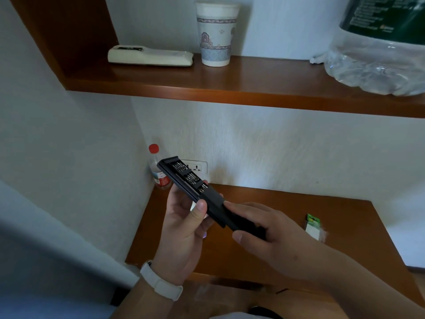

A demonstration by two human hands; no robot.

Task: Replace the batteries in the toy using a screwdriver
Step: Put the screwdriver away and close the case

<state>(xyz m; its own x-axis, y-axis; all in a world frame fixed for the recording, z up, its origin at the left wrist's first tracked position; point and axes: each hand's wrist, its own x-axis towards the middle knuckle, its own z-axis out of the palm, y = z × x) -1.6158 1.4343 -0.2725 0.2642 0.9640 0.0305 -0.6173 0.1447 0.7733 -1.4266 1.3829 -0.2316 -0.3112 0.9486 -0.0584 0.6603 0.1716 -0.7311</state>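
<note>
Two grips hold a bit case [184,178] tilted above the table [299,261]: left grip [184,224] curled round its middle, right grip [264,229] pinching its lower end. Tray partly slid out, bits showing. Battery pack [314,226] lies on the table, right

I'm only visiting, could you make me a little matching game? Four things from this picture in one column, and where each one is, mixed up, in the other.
Things:
1. cup
2. bottle
3. battery pack
4. bit case

Places:
A. held by the left hand and right hand
B. right side of the desk
C. on the shelf
D. back left corner of the desk

Pairs: 1-C, 2-D, 3-B, 4-A
</note>
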